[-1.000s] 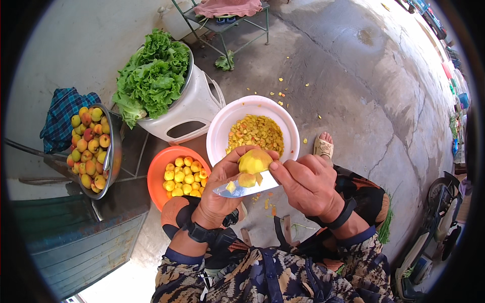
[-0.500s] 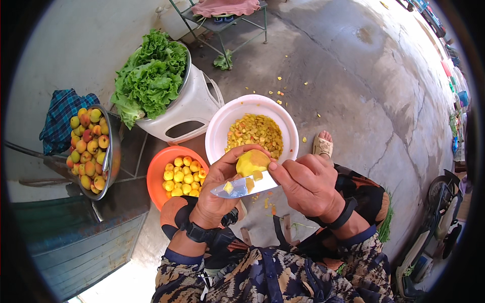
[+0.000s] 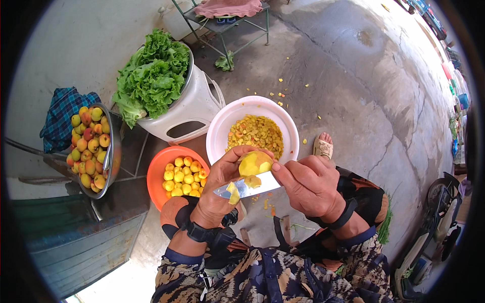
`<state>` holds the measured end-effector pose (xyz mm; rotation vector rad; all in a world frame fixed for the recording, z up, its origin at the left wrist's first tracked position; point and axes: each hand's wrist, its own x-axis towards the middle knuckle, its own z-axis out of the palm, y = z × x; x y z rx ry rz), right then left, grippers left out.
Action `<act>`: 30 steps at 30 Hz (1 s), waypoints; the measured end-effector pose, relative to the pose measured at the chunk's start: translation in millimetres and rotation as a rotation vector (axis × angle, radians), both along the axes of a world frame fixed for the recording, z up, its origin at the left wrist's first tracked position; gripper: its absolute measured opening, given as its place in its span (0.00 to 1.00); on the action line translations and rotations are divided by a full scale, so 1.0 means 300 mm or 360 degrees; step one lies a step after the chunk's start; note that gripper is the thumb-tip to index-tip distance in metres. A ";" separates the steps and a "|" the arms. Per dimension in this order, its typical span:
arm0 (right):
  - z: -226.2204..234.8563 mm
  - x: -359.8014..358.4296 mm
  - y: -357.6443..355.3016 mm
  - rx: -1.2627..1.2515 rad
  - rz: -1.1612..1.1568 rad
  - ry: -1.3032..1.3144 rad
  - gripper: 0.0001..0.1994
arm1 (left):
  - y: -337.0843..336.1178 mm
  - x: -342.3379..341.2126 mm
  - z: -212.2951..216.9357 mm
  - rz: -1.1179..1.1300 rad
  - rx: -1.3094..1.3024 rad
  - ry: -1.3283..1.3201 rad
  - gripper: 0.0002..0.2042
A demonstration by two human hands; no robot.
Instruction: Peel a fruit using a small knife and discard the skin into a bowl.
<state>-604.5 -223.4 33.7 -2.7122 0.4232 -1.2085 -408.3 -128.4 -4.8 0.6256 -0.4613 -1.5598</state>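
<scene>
My left hand (image 3: 222, 184) grips a small yellow peeled fruit (image 3: 254, 163) between thumb and fingers. My right hand (image 3: 304, 184) holds a knife (image 3: 243, 188), its flat blade lying under the fruit with yellow peel scraps stuck to it. Both hands hover over the near rim of a white bowl (image 3: 221, 129) that holds peelings and fruit scraps. Left of it an orange bowl (image 3: 157, 174) contains several peeled yellow fruits.
A metal bowl (image 3: 114, 151) of unpeeled yellow-red fruit sits on a dark bench at left, beside a blue checked cloth (image 3: 63, 113). Green lettuce (image 3: 151, 76) fills a basin on a white stool (image 3: 194, 108). A sandalled foot (image 3: 322, 146), a metal stool (image 3: 227, 25), concrete floor with scraps.
The fruit has turned slightly in my left hand and the knife blade has shifted a little under it. Everything else stays put.
</scene>
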 end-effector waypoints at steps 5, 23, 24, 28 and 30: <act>-0.024 0.011 -0.009 -0.0137 -0.0064 0.0021 0.25 | 0.008 0.010 -0.010 0.0030 0.0009 -0.0092 0.35; -0.039 -0.002 -0.041 0.0088 -0.0171 -0.0113 0.22 | -0.015 0.001 0.005 0.0050 0.0145 0.0117 0.39; -0.029 0.002 -0.025 0.0014 -0.0158 -0.0059 0.22 | -0.020 -0.005 0.014 0.0069 0.0078 0.0132 0.39; -0.028 0.019 -0.007 -0.0054 -0.0093 0.0009 0.26 | -0.023 -0.003 0.008 0.0065 0.0081 0.0180 0.39; -0.043 0.013 -0.006 -0.0076 -0.0088 0.0026 0.26 | -0.019 -0.013 0.006 0.0110 0.0215 -0.0091 0.39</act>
